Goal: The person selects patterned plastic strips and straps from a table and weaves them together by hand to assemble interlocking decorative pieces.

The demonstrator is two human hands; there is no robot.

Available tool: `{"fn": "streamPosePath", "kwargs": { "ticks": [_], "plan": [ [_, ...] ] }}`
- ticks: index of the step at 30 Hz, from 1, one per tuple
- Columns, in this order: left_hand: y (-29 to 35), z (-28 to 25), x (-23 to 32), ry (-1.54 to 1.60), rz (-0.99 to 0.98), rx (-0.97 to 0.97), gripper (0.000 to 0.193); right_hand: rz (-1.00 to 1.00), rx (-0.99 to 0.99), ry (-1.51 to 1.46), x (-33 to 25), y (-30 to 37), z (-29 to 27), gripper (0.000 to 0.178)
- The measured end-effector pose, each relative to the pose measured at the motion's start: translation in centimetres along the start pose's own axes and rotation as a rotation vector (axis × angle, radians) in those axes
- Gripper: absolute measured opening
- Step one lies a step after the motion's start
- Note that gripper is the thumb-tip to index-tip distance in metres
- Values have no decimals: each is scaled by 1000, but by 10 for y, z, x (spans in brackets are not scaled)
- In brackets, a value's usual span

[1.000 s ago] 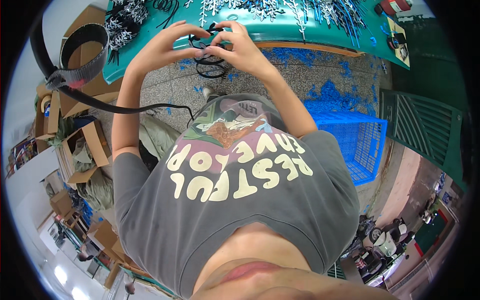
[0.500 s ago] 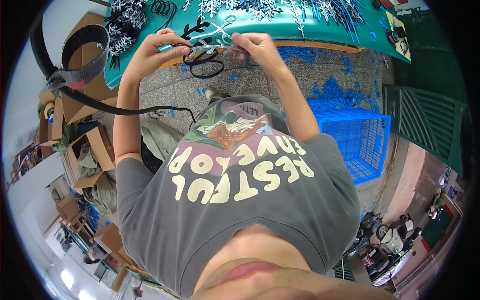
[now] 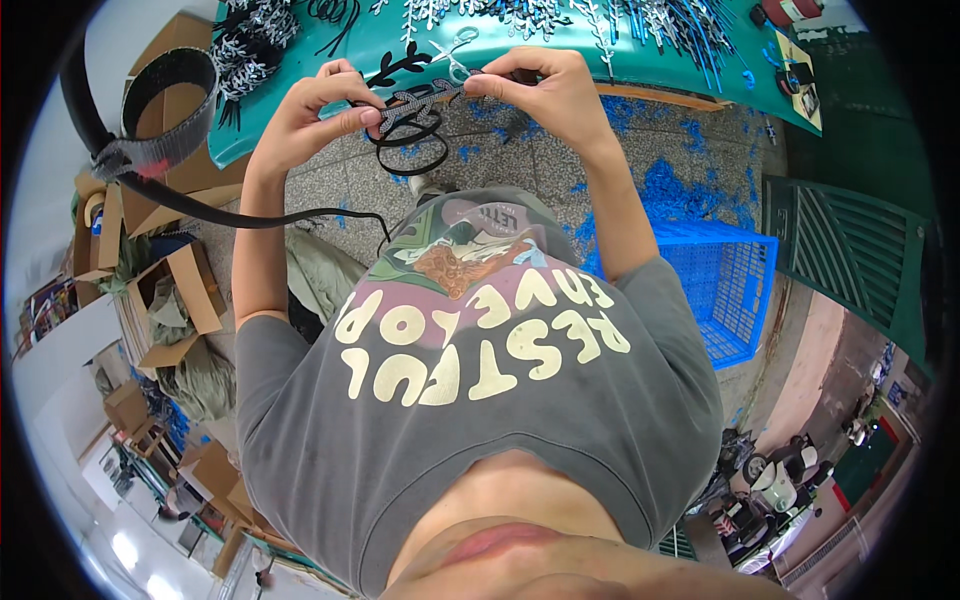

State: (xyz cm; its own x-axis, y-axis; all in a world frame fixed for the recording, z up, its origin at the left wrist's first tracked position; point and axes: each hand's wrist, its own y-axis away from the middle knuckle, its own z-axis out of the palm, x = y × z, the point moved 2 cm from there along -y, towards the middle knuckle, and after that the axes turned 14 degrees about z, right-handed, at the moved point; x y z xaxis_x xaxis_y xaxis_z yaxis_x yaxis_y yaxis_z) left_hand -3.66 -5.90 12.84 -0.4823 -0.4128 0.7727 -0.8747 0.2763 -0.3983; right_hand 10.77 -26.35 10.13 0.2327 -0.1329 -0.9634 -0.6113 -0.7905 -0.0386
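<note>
A silver-and-black leaf-shaped trim strip spans between my two hands in front of the table. My left hand is closed on its left end, thumb against fingers. At the right end, my right hand pinches it between thumb and fingers; the exact grip is partly hidden. Loops of narrow black ribbon hang below the strip. Just beyond the strip lie a black leafy sprig and scissors with pale handles on the table edge.
The green-covered table holds silver leaf sprigs, bunched black-and-silver trims and blue-and-silver stems. A blue plastic crate stands at right, near blue scraps on the floor. Cardboard boxes stand at left.
My right hand has moved slightly right and up, and now pinches the strip's right end without blur. The strip and ribbon loops have shifted slightly downward.
</note>
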Motion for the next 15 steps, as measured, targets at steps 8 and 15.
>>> {"fn": "streamPosePath", "kwargs": {
  "ticks": [8,15],
  "plan": [
    [0,1,5,71,86,-12,10,81,-87,-69,-3,0,9,14],
    [8,4,-5,261,26,43,12,115,-292,65,7,-12,29,33]
  ]
}}
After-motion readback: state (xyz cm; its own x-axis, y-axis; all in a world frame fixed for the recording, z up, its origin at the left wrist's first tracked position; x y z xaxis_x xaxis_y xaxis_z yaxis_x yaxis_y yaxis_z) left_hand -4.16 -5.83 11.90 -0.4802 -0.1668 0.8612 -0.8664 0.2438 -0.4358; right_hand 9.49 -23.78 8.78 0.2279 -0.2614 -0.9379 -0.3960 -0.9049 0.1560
